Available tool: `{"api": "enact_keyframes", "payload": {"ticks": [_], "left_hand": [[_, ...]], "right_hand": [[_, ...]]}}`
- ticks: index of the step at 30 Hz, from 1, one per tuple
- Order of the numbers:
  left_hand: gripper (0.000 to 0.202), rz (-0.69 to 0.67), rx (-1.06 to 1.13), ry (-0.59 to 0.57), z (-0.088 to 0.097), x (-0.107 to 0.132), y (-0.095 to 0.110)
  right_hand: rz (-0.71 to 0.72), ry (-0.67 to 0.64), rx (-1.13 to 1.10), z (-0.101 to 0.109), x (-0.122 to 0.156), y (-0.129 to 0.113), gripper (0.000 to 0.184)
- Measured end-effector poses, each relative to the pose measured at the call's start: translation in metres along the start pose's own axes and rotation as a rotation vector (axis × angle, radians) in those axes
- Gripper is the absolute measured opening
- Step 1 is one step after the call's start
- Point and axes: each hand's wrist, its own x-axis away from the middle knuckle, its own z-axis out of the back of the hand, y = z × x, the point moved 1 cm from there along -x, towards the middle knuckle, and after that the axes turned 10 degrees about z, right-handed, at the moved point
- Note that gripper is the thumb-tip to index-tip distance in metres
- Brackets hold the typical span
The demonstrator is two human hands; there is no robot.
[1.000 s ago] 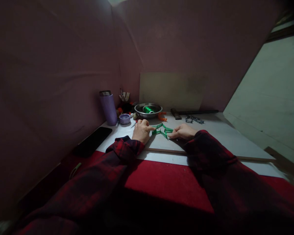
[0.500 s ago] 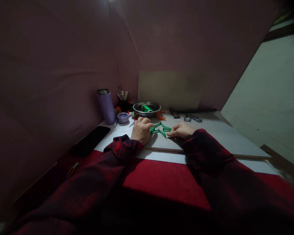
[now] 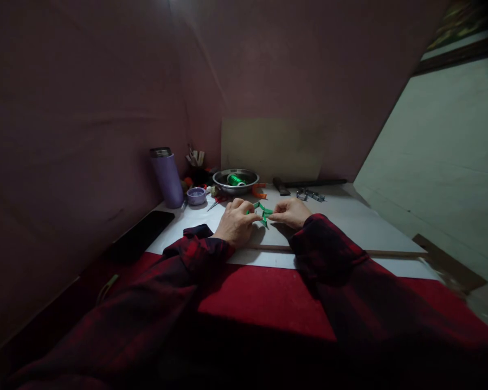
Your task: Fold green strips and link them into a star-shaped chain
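A green star-shaped outline (image 3: pixel 264 212), which looks like thread wound round small upright nails, stands on the white board (image 3: pixel 341 227). My left hand (image 3: pixel 236 221) lies over its left part and hides it, fingers closed round that side, with one finger reaching towards the middle. From the right, my right hand (image 3: pixel 290 213) pinches at the star's right point with thumb and forefinger. Whether a loose thread end is between those fingertips is too small to tell.
Behind the hands are a metal bowl (image 3: pixel 250 190) holding a green thread spool (image 3: pixel 236 180), orange-handled scissors (image 3: pixel 214 203), a purple lid (image 3: pixel 196 196) and a tumbler (image 3: pixel 167 179). A hammer (image 3: pixel 282 187) and nail shapes (image 3: pixel 315 195) lie behind right. A black phone (image 3: pixel 142 235) lies left.
The whole view has shifted a little, so things sit further left. My right hand has come closer to my left, and more of the star is covered by my fingers.
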Motion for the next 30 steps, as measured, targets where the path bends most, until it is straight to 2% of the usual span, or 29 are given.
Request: {"api": "enact_keyframes", "payload": {"ticks": [7,14,21,30], "left_hand": [[0.032,0.070,-0.031,-0.041,-0.004,-0.002,0.001],[0.036,0.126,-0.041,-0.043,-0.004,-0.007,0.001],[0.036,0.103,-0.039,-0.049,-0.008,-0.007,-0.002],[0.038,0.070,-0.048,-0.093,-0.007,-0.008,-0.001]], "right_hand": [[0.055,0.067,0.070,0.000,-0.001,-0.008,0.012],[0.091,0.104,0.158,0.001,-0.004,-0.013,0.013],[0.111,0.114,0.276,-0.002,-0.007,-0.015,0.013],[0.237,0.107,0.445,-0.009,-0.012,-0.014,0.018]]}}
